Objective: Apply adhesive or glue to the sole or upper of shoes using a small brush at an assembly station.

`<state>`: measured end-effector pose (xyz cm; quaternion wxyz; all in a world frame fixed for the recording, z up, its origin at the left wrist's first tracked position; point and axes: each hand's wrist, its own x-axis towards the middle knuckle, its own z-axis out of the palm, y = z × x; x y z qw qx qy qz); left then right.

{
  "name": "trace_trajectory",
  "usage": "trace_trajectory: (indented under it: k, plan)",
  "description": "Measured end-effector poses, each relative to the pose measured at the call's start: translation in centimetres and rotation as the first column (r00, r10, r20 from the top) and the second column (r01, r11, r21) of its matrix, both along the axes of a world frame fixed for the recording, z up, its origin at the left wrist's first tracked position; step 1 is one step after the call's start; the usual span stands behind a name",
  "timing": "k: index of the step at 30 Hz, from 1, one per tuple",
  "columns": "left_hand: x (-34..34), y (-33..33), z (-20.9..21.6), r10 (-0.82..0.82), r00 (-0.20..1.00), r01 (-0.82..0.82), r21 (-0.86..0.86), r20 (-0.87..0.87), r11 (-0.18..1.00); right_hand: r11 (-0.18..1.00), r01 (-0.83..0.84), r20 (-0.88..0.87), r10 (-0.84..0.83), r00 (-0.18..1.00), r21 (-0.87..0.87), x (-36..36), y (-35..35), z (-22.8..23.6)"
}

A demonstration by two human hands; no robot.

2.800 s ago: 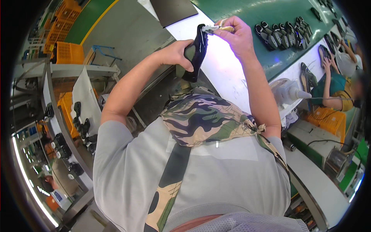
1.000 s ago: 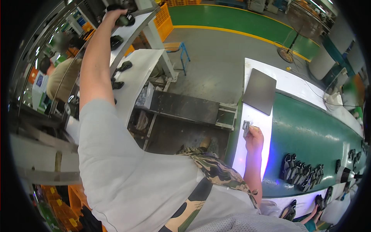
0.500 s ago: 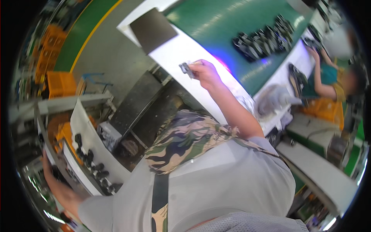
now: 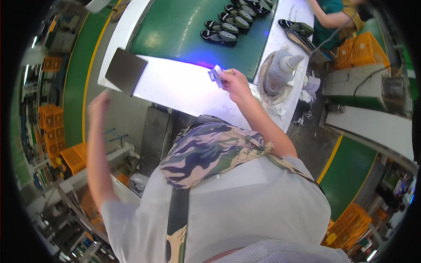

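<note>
My right hand (image 4: 237,85) is closed on a small crumpled grey-and-white piece (image 4: 215,76), held over the white ledge (image 4: 175,85) beside the green conveyor surface (image 4: 175,35). Something yellowish shows at my fingertips; its kind is too small to tell. Smeared by motion, my left hand (image 4: 100,103) is raised near the ledge's left end, close to a dark flat board (image 4: 126,71). Its fingers cannot be made out. Several black sandals (image 4: 221,33) with grey soles lie on the green surface.
A translucent bottle (image 4: 285,65) stands in a round tray (image 4: 265,83) to the right. Beyond it more black footwear (image 4: 298,33) lies on the white edge near a co-worker's arm (image 4: 326,17). Orange crates (image 4: 362,50) stand at right, others (image 4: 74,157) at left.
My left hand has swung up and forward from the rack at lower left toward the ledge. My view has turned; my right hand still grips the grey piece.
</note>
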<state>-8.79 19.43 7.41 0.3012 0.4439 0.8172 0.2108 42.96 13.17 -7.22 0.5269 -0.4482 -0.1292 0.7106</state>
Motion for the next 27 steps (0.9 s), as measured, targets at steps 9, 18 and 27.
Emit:
trace_trajectory:
  k: [9,18,27]
  plan:
    - [42.2,17.2,-23.0,0.165,0.622,0.332,-0.448,0.765,0.83,0.889,0.455,0.312,-0.444,0.84,0.042,6.7,-7.9,2.6]
    - [43.4,20.4,-28.3,0.233,0.52,0.428,-0.487,0.821,0.761,0.59,0.806,0.208,-0.785,0.584,-0.037,6.2,-14.4,1.7]
    - [34.3,13.5,-21.3,-0.145,-0.129,0.564,0.193,0.981,0.803,0.766,0.642,0.438,-0.587,0.68,0.03,7.0,-8.6,1.8]
